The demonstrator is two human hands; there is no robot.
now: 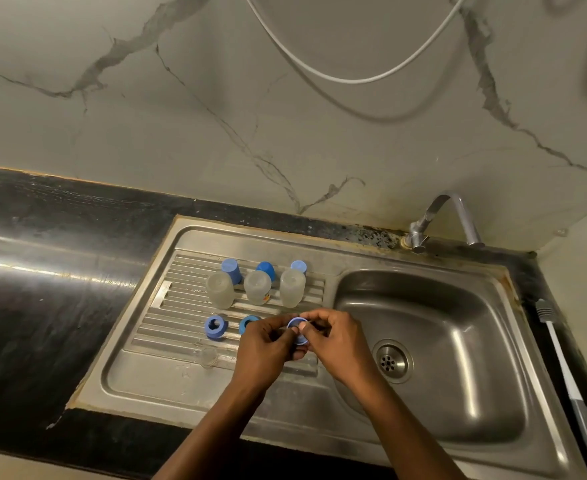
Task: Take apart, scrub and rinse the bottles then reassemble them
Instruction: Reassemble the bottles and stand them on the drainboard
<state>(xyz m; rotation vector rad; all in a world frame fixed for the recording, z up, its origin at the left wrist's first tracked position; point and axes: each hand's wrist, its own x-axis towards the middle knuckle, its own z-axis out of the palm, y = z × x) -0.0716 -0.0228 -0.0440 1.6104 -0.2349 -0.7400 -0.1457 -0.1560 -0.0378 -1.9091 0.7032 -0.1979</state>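
Blue collar ring (297, 329): held over the drainboard (167, 306), just left of the sink basin (441, 358). Left hand (268, 348) grips it from below with fingers curled round it. Right hand (340, 341) pinches its upper rim, thumb and fingertips pressed together on it. I cannot tell whether anything sits inside the ring.

Left of the basin, on the drainboard ribs just beyond my hands: three clear bottles (220, 289) (257, 287) (292, 287) in a row, mouths down. Three blue caps (231, 270) (265, 269) (299, 266) stand behind them, one per bottle, partly hidden by them. Nearer, left of the hands: two more blue rings (215, 327) (248, 323), the second half covered by the left hand. A small clear piece (209, 356) lies on the flat part of the board, nearer still.

In the basin I see only the drain strainer (392, 361). Faucet (448, 220) stands at the basin's far edge. A long-handled brush (562, 372) lies on the counter along the basin's right side. Dark countertop (43, 289) stretches well left of the basin.
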